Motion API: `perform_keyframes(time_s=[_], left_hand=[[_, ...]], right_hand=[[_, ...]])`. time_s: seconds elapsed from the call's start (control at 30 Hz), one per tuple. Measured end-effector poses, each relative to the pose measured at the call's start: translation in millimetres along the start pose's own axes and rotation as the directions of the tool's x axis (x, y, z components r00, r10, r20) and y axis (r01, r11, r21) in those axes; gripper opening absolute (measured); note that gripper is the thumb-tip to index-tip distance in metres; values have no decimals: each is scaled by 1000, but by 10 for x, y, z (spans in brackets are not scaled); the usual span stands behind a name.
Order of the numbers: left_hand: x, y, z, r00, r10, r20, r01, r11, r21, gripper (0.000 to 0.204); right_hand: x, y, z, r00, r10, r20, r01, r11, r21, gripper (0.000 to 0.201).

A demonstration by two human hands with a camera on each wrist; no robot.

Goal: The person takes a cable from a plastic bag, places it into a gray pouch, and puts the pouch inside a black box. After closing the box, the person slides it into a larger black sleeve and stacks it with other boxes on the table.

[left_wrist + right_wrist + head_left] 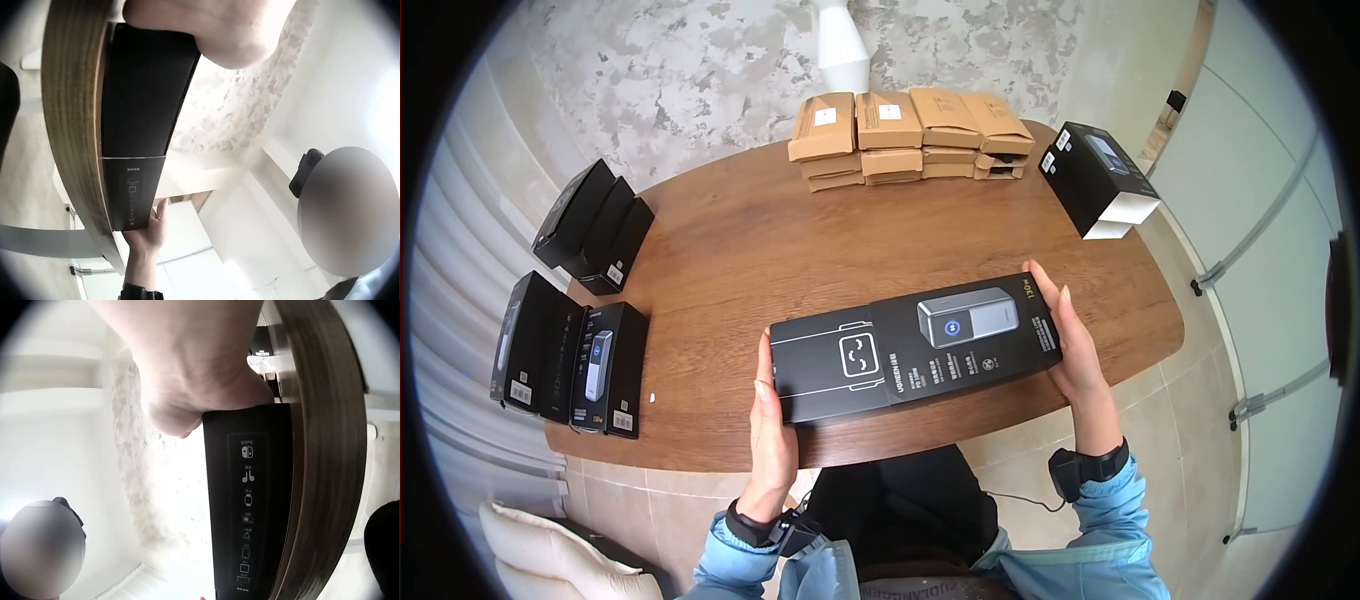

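Observation:
A long black box point(910, 350) lies across the table's front half, between two hands. A seam divides it: the left section has a line-drawn smiling screen, the right section a picture of a grey power bank and "130W". The left hand point(770, 440) presses against the left end, fingers fairly straight along it and thumb up. At the opposite end the right hand point(1080, 350) presses in the same way. In the left wrist view the box's near side point(147, 94) is plain black on one section; small printed icons mark the other section point(247, 506) in the right wrist view.
Several brown cardboard boxes point(925, 135) are stacked at the back of the wooden table point(730, 235). Black boxes stand at the left edge point(610, 370), with more point(595, 225) behind them. At the back right lies a black box point(1095, 175) with a white open end.

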State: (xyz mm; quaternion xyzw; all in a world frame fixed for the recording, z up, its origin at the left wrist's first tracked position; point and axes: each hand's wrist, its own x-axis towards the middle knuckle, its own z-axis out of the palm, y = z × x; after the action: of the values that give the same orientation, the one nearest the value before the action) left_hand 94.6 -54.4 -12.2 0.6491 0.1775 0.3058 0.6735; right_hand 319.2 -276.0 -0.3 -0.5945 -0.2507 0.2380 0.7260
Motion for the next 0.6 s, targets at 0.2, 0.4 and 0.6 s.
perform_keyframes(time_s=[0.2, 0.4, 0.6], left_hand=[[-16, -64, 147, 997, 34, 73, -33, 999, -13, 72], [-35, -141, 327, 981, 85, 174, -76, 995, -60, 77], [-16, -67, 243, 962, 50, 269, -50, 999, -9, 87]], right_hand=[[-6, 50, 230, 1000, -7, 18, 8, 995, -95, 61], [12, 142, 429, 998, -46, 53, 56, 980, -190, 61], [24, 126, 456, 997, -63, 43, 69, 983, -169, 61]])
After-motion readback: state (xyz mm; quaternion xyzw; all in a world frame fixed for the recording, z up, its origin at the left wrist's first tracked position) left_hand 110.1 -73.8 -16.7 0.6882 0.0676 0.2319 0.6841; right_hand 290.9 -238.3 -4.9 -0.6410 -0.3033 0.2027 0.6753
